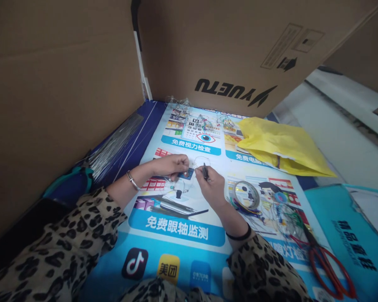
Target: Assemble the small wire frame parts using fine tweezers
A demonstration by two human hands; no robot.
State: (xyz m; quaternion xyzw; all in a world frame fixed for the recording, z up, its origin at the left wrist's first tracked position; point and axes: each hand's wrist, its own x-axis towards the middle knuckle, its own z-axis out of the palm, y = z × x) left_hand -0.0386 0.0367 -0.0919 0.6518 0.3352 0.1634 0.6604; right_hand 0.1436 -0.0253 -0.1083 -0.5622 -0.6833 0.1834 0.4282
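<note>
Black tool [205,171] sat clamped in the right hand [213,186]; the left hand [173,164] pinched beaded wire [185,173] between fingertips.

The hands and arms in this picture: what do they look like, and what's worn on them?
The left hand and right hand wear no gloves. A shiny silver-coloured bangle circles the left wrist, a thin black band the right. Both sleeves are tan with black leopard-style spots.
</note>
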